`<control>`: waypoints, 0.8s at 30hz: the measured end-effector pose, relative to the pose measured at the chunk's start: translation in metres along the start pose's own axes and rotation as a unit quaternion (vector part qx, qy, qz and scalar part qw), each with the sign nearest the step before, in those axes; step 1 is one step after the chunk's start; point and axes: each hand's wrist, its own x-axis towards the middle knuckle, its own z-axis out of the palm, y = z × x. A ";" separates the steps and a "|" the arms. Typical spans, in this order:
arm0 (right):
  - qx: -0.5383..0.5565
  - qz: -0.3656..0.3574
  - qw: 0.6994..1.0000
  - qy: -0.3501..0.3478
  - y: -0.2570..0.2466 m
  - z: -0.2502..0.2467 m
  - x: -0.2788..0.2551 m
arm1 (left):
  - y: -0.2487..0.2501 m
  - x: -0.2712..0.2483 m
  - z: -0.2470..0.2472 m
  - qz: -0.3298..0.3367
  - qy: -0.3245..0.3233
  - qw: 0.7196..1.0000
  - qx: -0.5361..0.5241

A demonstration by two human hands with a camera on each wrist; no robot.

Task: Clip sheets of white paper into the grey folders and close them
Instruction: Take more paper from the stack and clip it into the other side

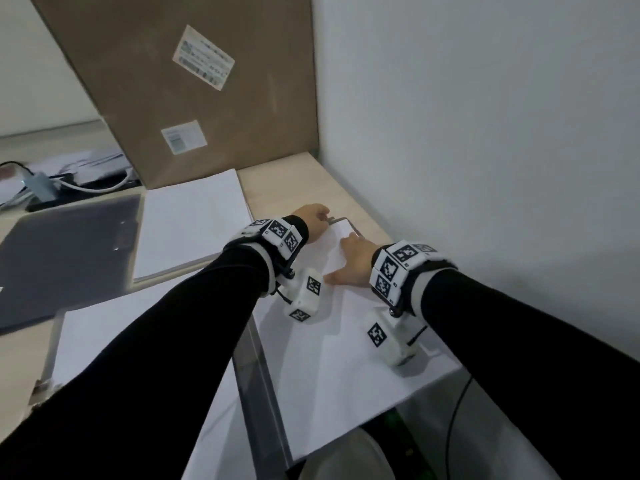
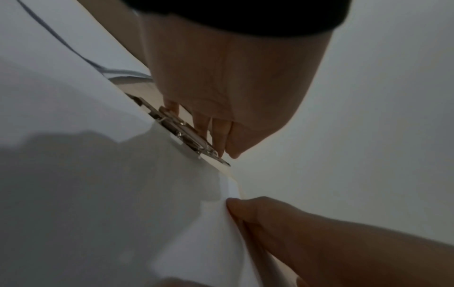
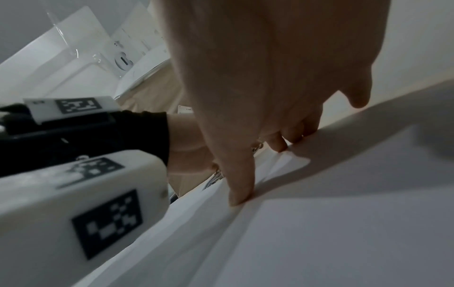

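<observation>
At the wall-side corner of the desk: both hands worked at the top edge of an open grey folder [image 1: 263,368] that lay flat.
Left hand: the left hand [image 1: 310,218] was at the metal clip [image 2: 183,134], fingers [image 2: 216,134] curled against its lever; whether the clip was raised or pressed I cannot tell.
Right hand: the right hand [image 1: 353,259] lay on the top sheet [image 1: 346,358]; in the right wrist view the index fingertip [image 3: 239,196] pressed down on the paper and the other fingers curled at the sheet's top edge by the clip.
Task thing: the white sheet was inside the open folder, its top edge at the clip, near the wall [image 1: 485,133].
Progress (judged): paper was placed in this folder; clipping looked in hand; closing not yet done.
Left to do: shut this folder; a closed dark grey folder [image 1: 65,251] sat far left, contents unseen.
Count, folders: two seen.
Count, paper: one loose stack [image 1: 194,220] beside the closed folder, paper on the near-left side [image 1: 114,334] of the open folder, plus the sheet under the hands.
Other: one cardboard box [image 1: 194,81] stood behind, two labels on it.
</observation>
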 end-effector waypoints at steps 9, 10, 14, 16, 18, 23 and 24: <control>-0.037 0.001 0.999 -0.010 0.002 -0.002 0.001 | -0.027 -0.018 -0.040 0.035 0.153 0.984 0.079; -0.041 -0.001 0.999 -0.010 0.002 -0.002 0.001 | -0.030 -0.024 -0.046 0.024 0.157 0.977 0.141; -0.055 -0.001 0.998 -0.007 -0.001 -0.001 0.001 | -0.043 -0.040 -0.054 -0.026 0.094 0.946 0.309; -0.056 0.000 0.998 -0.007 -0.002 -0.001 0.001 | -0.051 -0.043 -0.052 -0.040 0.063 0.943 0.324; -0.055 0.003 0.998 -0.012 -0.002 -0.001 0.002 | -0.056 -0.044 -0.048 -0.057 0.042 0.940 0.334; -0.054 0.000 0.998 -0.016 0.000 -0.001 0.004 | -0.066 -0.036 -0.036 -0.085 -0.038 0.908 0.409; -0.053 -0.001 0.998 -0.015 0.001 -0.001 0.004 | -0.067 -0.035 -0.034 -0.085 -0.052 0.902 0.420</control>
